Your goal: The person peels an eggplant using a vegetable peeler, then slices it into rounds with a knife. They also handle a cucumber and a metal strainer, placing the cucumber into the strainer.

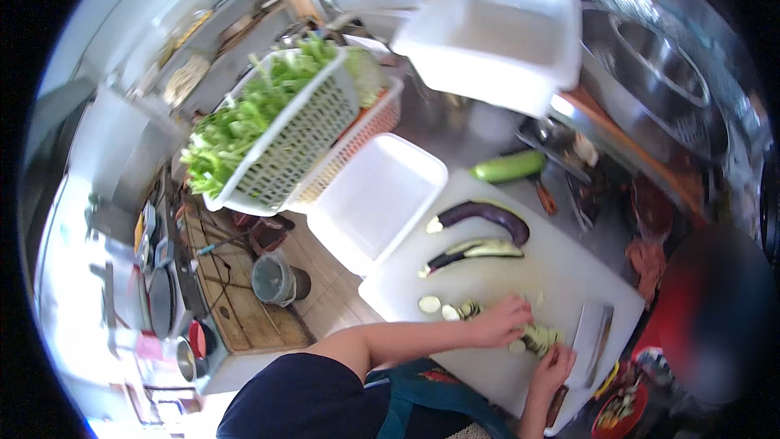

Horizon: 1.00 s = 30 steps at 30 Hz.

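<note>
My left hand reaches across a white cutting board, its fingers bent down at a row of eggplant slices. At the near right end of this row is my right hand, fingers curled and touching the slices. Whether either hand grips them is hidden. Beside my right hand lies a cleaver, flat on the board; a wooden handle shows by my right wrist. More round slices lie left of my left hand. Farther up rest a partly peeled eggplant and a purple eggplant.
A white plastic tub adjoins the board's far left. Behind are a basket of leafy greens, a green gourd, an orange-handled tool and a large white bin. A red bowl of scraps stands lower right.
</note>
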Available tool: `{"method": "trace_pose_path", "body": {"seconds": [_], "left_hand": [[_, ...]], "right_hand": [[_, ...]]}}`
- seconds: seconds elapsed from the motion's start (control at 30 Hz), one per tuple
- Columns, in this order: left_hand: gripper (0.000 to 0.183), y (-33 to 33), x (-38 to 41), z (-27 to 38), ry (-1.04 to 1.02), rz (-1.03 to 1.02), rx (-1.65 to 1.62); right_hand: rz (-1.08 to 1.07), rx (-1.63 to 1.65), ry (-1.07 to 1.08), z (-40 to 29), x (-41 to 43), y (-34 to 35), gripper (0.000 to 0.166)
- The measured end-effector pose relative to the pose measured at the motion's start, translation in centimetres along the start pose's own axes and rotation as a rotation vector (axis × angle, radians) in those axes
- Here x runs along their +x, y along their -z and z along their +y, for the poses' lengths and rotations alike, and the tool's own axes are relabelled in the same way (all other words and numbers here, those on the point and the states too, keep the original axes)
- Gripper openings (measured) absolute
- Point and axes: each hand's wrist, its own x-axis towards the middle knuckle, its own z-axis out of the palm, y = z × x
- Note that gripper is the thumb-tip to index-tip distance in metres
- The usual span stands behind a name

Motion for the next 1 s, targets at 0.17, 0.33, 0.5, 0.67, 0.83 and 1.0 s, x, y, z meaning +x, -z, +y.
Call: {"method": "trace_pose_path", "body": {"seconds": [0.17,0.33,0.5,0.67,0.83,1.0], "left_hand": [[0.032,-0.1,-1.3,-0.1,0.006,0.021,-0.012],[0.031,0.6,-2.1,-0.2,0.022,0.055,0.008],[0.037,0.3,-1.6,-2.1,-0.059,0.106,0.005],[0.033,1.2,-0.5,-0.6,0.032,-0.002,0.045],[0.032,0.4,1.5,0.8,0.002,-0.101,0.098],[0.029,-1.2,2.3,0.4,-0.043,-0.154,0.106]], "right_hand": [[-0.168,-0.197,0.1,-4.9,-0.7,-0.5,0.027],[-0.09,-0.219,0.077,-4.4,-1.3,-2.1,0.034],[-0.057,-0.154,0.1,-2.4,-1.2,-2.9,0.023],[-0.056,0.023,0.096,-3.3,-1.0,-1.0,0.01],[-0.021,-0.007,0.157,-3.4,-1.9,-0.8,0.018],[0.008,-0.052,0.12,-2.1,-3.3,-6.7,0.01]]}}
